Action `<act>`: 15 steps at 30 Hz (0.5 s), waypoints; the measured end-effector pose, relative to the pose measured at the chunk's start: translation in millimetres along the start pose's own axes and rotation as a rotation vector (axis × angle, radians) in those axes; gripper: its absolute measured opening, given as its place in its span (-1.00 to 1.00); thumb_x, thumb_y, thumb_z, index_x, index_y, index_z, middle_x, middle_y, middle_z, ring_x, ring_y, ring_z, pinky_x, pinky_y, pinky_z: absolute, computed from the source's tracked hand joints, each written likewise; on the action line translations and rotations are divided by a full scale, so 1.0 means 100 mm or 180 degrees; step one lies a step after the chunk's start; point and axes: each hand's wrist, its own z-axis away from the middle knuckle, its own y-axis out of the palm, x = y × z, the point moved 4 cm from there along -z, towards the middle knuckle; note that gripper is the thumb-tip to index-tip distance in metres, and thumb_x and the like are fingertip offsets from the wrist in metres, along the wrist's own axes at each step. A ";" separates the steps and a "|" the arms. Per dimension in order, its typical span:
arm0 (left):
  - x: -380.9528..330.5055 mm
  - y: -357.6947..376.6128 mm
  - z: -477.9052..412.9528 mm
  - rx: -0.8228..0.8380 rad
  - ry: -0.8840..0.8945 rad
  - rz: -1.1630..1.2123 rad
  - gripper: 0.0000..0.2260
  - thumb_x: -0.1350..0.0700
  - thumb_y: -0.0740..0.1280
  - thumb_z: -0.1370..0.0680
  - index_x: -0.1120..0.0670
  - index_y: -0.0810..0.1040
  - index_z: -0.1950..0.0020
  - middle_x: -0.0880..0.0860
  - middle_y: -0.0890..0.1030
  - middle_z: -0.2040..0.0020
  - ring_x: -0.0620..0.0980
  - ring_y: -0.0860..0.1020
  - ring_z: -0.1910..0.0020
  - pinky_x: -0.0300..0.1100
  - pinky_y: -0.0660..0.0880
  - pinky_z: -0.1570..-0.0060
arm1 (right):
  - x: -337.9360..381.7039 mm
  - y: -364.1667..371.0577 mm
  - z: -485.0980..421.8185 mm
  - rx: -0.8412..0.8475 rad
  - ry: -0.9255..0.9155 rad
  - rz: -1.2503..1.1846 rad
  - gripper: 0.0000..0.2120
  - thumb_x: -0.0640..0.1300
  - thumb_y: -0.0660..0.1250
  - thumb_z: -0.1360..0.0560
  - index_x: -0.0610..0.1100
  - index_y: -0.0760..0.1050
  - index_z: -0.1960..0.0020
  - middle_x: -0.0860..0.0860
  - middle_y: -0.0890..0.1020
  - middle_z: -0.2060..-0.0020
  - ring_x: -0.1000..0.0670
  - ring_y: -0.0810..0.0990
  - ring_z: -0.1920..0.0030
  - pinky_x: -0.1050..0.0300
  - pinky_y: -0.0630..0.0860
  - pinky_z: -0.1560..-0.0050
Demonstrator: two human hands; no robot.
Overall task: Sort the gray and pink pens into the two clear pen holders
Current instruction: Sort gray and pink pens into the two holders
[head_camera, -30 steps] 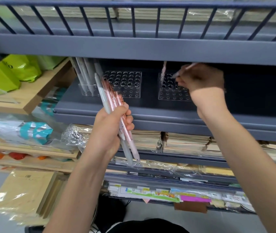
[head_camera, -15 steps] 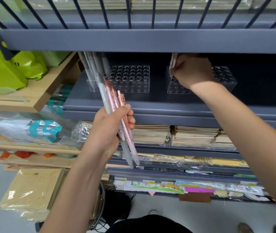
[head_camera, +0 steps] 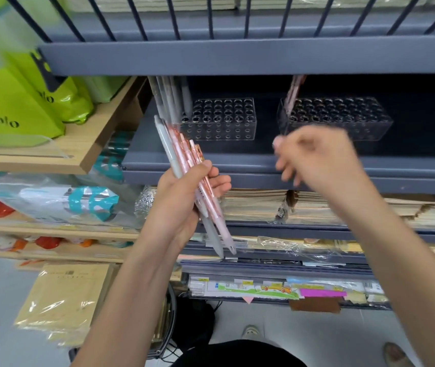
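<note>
- The bundle [head_camera: 197, 181] is mostly pink, w/ one gray pen [head_camera: 167, 144] on its left edge. It's tilted, tips down, in front of the shelf edge & below the holders.
- The left grip [head_camera: 181, 205] is clamped round the bundle's middle, thumb across the front. Pen ends stick out above & below it.
- The right grip [head_camera: 317, 160] is blurred. Its fingers look loosely curled w/ nothing in them. It's near the bundle on the right, not touching.
- Risk 1: pulling one pen from a tight fan could drag its neighbours. If the left grip slackens, the rest prob. slide out & drop to the floor [head_camera: 290, 321].
- Risk 2: colour mix-up. The gray pen touches the pink ones, so a hasty pick could send a pen to the wrong holder.
- Risk 3: the upper shelf [head_camera: 237, 56] hangs low over the holders, so pens must go in at a slant. One could miss its hole or shove a holder back.
- The left holder [head_camera: 221, 120] has gray pens [head_camera: 171, 99] at its left end, most holes unfilled. It's just behind the bundle's top.
- The right holder [head_camera: 343, 117] has pink pens [head_camera: 293, 94] at its left end, above & behind the right grip.
- Both stand apart on the dark shelf [head_camera: 264, 165].
- Sorting looks far from done.
</note>
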 end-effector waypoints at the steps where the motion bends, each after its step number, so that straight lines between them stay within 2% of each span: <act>1: -0.01 -0.01 0.00 -0.0027 0.0034 0.0000 -0.96 0.27 0.34 -0.60 0.24 0.54 0.02 0.06 0.63 0.32 0.03 0.68 0.27 -0.18 0.62 0.22 | -0.04 0.12 0.23 0.0408 0.0164 -0.0186 -0.76 0.02 0.38 -0.51 -0.09 0.60 0.26 -0.01 0.69 0.37 0.06 0.62 0.45 0.15 0.51 0.42; 4: -0.02 -0.01 -0.01 -0.0082 0.0106 -0.0107 -0.98 0.26 0.34 -0.60 0.19 0.53 0.03 0.02 0.60 0.35 -0.04 0.60 0.36 -0.20 0.59 0.28 | -0.10 0.47 0.79 0.1180 0.0423 -0.0483 -0.81 0.10 0.45 -0.43 -0.02 0.61 0.21 0.02 0.69 0.31 0.04 0.64 0.42 0.21 0.52 0.43; 7: -0.01 0.02 -0.02 -0.0138 0.0144 -0.0133 -0.96 0.27 0.33 -0.60 0.16 0.52 0.04 0.00 0.58 0.37 -0.06 0.54 0.41 -0.19 0.57 0.31 | -0.16 0.65 0.98 0.1046 0.0377 -0.0655 -0.89 0.00 0.53 -0.39 0.03 0.62 0.16 0.04 0.67 0.31 0.06 0.61 0.43 0.27 0.49 0.42; 9: 0.00 0.04 -0.02 -0.0147 0.0176 -0.0163 -0.97 0.27 0.33 -0.59 0.16 0.52 0.04 0.00 0.57 0.38 -0.07 0.53 0.42 -0.19 0.56 0.31 | -0.19 0.68 0.98 0.0899 0.0370 -0.0688 -0.92 -0.09 0.53 -0.41 0.01 0.64 0.14 0.02 0.65 0.33 0.09 0.53 0.44 0.21 0.49 0.41; 12: 0.01 0.08 -0.04 -0.0133 0.0153 -0.0238 -0.98 0.27 0.33 -0.58 0.18 0.51 0.02 0.01 0.55 0.38 -0.05 0.52 0.42 -0.19 0.55 0.33 | -0.23 0.59 0.97 0.1039 0.0373 -0.0604 -0.94 -0.15 0.52 -0.42 -0.05 0.66 0.14 0.00 0.62 0.37 0.08 0.49 0.40 0.07 0.55 0.30; 15: -0.03 0.08 -0.12 -0.0295 0.0167 -0.0089 -0.97 0.26 0.32 -0.59 0.20 0.50 0.04 0.05 0.53 0.35 -0.03 0.50 0.39 -0.20 0.51 0.35 | -0.32 0.41 0.99 0.1226 0.0462 -0.0563 -0.94 -0.23 0.49 -0.43 -0.11 0.64 0.19 0.00 0.61 0.40 0.05 0.55 0.43 0.14 0.58 0.33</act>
